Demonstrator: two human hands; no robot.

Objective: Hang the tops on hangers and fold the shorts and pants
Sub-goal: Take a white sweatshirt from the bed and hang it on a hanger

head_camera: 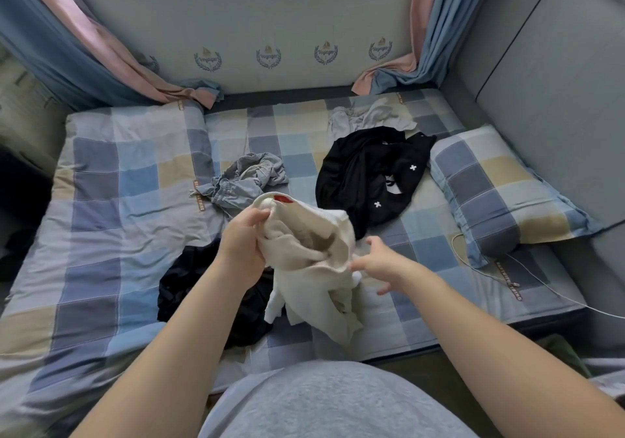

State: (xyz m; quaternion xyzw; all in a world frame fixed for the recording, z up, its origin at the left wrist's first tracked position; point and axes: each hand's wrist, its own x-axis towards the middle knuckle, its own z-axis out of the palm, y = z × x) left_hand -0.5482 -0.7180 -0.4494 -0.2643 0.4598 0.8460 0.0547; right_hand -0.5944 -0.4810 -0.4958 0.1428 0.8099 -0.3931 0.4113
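A crumpled white top [314,268] with a red neck label hangs in the air above the bed. My left hand [241,244] grips it near the collar. My right hand [378,263] is at its right edge, thumb and forefinger touching the fabric, the other fingers spread. On the bed lie a black garment with white crosses [365,173], blue-grey shorts [243,180], a pale grey garment [365,118] at the back, and a dark garment [203,288] below my left forearm.
The bed [101,234] has a blue, grey and beige checked cover. A matching pillow [500,187] lies at the right beside a grey padded wall. A white cable [541,288] runs along the right front edge. Curtains hang at both back corners.
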